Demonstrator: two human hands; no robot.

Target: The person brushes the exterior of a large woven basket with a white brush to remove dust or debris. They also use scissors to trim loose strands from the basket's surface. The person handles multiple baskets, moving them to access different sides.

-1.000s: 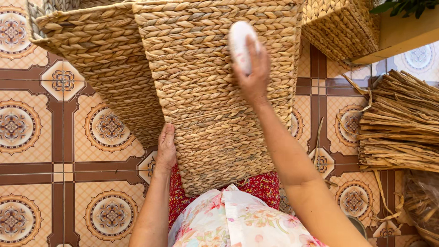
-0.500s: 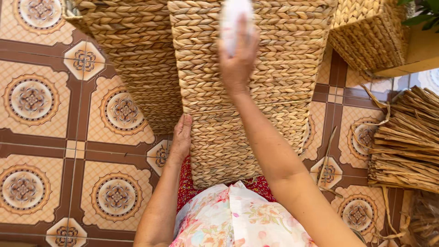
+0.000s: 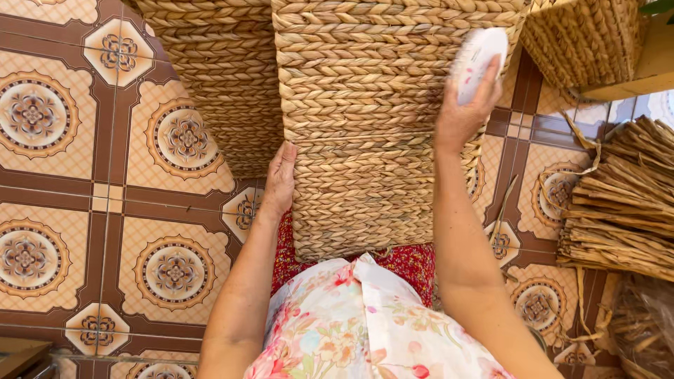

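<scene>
Head view, left hand: the left hand [image 3: 279,179] lay flat against the left edge of the woven basket [image 3: 379,119], fingers [image 3: 286,158] straight and pressed to the weave, closed on nothing.
Head view, right hand: up at the basket's upper right, the right hand [image 3: 465,112] was wrapped around a white brush [image 3: 477,60], fingers clenched on its lower end, bristle side against the weave.
Head view, woven basket: big, plaited from pale straw-coloured rope, it ran from the person's lap up past the top edge of the picture, tilted away.
Head view, second basket: a basket of the same weave [image 3: 221,91] stood just beside it on the left, touching or nearly so; I could not tell which.
Head view, small basket: a smaller one [image 3: 583,38] sat at the top right.
Head view, dried reeds: a bundle [image 3: 625,203] lay on the patterned tile floor [image 3: 105,196] at the right, well apart from both hands.
Head view, clothing: floral top [image 3: 351,330] over a red skirt [image 3: 411,260].
</scene>
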